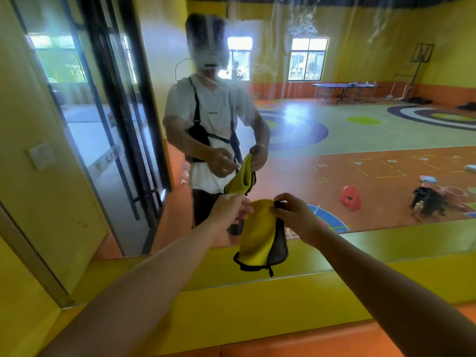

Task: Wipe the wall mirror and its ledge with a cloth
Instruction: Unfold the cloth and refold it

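A yellow cloth (257,235) with a grey back and black trim hangs in front of the wall mirror (347,140). My left hand (229,210) grips its upper left corner and my right hand (293,215) pinches its top edge. Both hands hold the cloth just above the yellow ledge (231,300) that runs along the mirror's foot. The mirror shows streaks and smears near its top, and it reflects me holding the cloth.
The mirror's metal frame edge (31,256) runs down at the left beside a yellow wall with a switch plate (41,155). An orange padded strip (309,341) lies below the ledge. The reflection shows a gym floor, a table and scattered items.
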`<state>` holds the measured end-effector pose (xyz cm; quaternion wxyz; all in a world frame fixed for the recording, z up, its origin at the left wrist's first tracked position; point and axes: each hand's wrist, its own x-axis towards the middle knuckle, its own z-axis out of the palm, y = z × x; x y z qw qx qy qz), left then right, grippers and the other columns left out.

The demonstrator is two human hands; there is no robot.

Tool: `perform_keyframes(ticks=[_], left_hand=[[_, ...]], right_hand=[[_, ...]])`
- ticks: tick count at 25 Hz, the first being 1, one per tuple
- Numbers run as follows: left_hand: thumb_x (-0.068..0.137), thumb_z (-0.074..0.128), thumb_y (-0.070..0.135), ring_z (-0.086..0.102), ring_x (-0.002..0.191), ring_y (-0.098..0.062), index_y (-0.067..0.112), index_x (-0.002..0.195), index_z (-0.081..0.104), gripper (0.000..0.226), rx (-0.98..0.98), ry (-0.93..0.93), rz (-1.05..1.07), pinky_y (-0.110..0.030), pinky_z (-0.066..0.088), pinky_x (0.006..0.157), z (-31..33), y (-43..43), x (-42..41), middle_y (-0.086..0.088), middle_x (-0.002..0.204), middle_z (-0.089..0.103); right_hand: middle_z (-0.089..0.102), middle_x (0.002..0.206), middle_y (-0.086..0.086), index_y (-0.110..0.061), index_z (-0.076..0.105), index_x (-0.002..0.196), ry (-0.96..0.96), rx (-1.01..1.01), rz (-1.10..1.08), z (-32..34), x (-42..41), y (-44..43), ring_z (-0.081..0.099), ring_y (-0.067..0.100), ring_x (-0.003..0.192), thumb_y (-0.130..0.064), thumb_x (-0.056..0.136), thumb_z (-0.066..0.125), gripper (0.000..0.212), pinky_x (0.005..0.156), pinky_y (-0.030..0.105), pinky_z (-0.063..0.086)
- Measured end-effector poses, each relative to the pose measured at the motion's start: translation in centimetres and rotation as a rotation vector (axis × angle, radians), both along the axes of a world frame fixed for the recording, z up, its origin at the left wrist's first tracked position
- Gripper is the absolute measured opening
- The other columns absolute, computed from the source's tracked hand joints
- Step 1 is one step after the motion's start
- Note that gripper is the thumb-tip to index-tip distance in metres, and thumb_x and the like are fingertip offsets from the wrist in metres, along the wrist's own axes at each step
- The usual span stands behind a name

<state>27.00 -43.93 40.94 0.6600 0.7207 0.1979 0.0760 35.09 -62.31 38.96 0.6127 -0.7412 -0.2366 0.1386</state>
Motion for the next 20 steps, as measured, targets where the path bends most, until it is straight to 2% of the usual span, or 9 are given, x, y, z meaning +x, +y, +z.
perform_keyframes(ticks=[2, 4, 6, 8, 11, 13, 15, 18, 20], left_hand=[[0.101, 0.060, 0.022, 0.060, 0.102, -0.017, 0.016, 0.130, 0.057, 0.030, 0.118, -0.031, -0.057, -0.024, 0.045, 0.074, -0.5, 1.8, -0.3, 0.001, 0.118, 0.066], [0.099, 0.067, 0.025, 0.055, 0.120, -0.016, 0.021, 0.142, 0.046, 0.048, -0.006, 0.007, -0.225, -0.030, 0.045, 0.096, -1.7, 2.6, -0.5, 0.005, 0.132, 0.058], [0.097, 0.069, 0.029, 0.058, 0.129, -0.024, 0.017, 0.135, 0.056, 0.042, -0.127, 0.038, -0.340, -0.042, 0.040, 0.114, -3.2, 2.2, -0.2, -0.001, 0.134, 0.066], [0.094, 0.073, 0.030, 0.061, 0.128, -0.029, 0.012, 0.133, 0.063, 0.044, -0.191, -0.005, -0.339, -0.047, 0.044, 0.114, -4.0, 1.4, 0.3, -0.007, 0.131, 0.070], [0.099, 0.066, 0.022, 0.070, 0.113, -0.025, 0.012, 0.126, 0.068, 0.029, -0.150, -0.100, -0.308, -0.034, 0.057, 0.090, -2.9, -0.3, 0.7, -0.007, 0.118, 0.076], [0.101, 0.065, 0.021, 0.074, 0.096, -0.013, 0.016, 0.115, 0.072, 0.017, -0.025, -0.104, -0.330, -0.024, 0.057, 0.075, -1.2, -1.3, 0.8, 0.001, 0.101, 0.079], [0.101, 0.065, 0.027, 0.070, 0.076, -0.005, 0.015, 0.108, 0.073, 0.016, 0.197, -0.102, -0.342, -0.019, 0.051, 0.064, 0.9, -2.2, 0.9, 0.005, 0.085, 0.074], [0.100, 0.064, 0.043, 0.068, 0.083, -0.010, 0.018, 0.111, 0.071, 0.028, 0.348, -0.058, -0.357, -0.026, 0.052, 0.075, 2.2, -0.9, 0.9, 0.005, 0.089, 0.072], [0.097, 0.068, 0.042, 0.071, 0.102, -0.010, 0.026, 0.118, 0.067, 0.027, 0.330, -0.013, -0.460, -0.029, 0.057, 0.090, 1.4, 0.9, -0.1, 0.005, 0.111, 0.074]], right_hand=[[0.059, 0.081, 0.006, -0.019, 0.060, 0.090, 0.245, 0.159, 0.047, 1.8, 0.6, -1.1, 0.053, 0.025, 0.076, 0.003, 0.097, 0.055, 0.023, 0.069, 0.036, 0.039], [0.057, 0.076, 0.005, -0.017, 0.059, 0.087, 0.384, 0.239, 0.127, 3.1, 1.0, -1.9, 0.056, 0.022, 0.072, 0.008, 0.093, 0.048, 0.027, 0.064, 0.032, 0.040], [0.055, 0.074, 0.006, -0.015, 0.058, 0.087, 0.430, 0.277, 0.171, 3.7, 1.2, -2.5, 0.057, 0.021, 0.068, 0.010, 0.089, 0.045, 0.029, 0.059, 0.029, 0.045], [0.054, 0.073, 0.006, -0.014, 0.057, 0.087, 0.450, 0.263, 0.157, 3.8, 1.7, -3.2, 0.057, 0.020, 0.064, 0.012, 0.088, 0.043, 0.030, 0.055, 0.025, 0.047], [0.060, 0.086, 0.002, -0.017, 0.063, 0.103, 0.215, -0.107, 0.183, 4.1, 2.7, -4.7, 0.058, 0.018, 0.075, 0.009, 0.092, 0.051, 0.030, 0.065, 0.030, 0.047], [0.065, 0.115, -0.001, -0.022, 0.059, 0.134, -0.014, -0.390, 0.264, 4.3, 3.1, -4.8, 0.064, 0.016, 0.101, -0.007, 0.094, 0.069, 0.043, 0.087, 0.033, 0.053], [0.068, 0.119, -0.007, -0.027, 0.060, 0.137, -0.257, -0.494, 0.280, 4.8, 2.7, -3.5, 0.064, 0.008, 0.110, -0.023, 0.089, 0.080, 0.053, 0.096, 0.028, 0.052], [0.067, 0.090, -0.009, -0.026, 0.071, 0.106, -0.540, -0.549, 0.188, 6.6, 1.8, -1.2, 0.059, 0.010, 0.085, -0.028, 0.091, 0.077, 0.017, 0.075, 0.028, 0.046], [0.068, 0.100, 0.000, -0.016, 0.072, 0.109, -0.587, -0.551, 0.136, 7.5, 2.1, -0.4, 0.059, 0.016, 0.088, -0.021, 0.093, 0.072, 0.016, 0.075, 0.028, 0.042]])
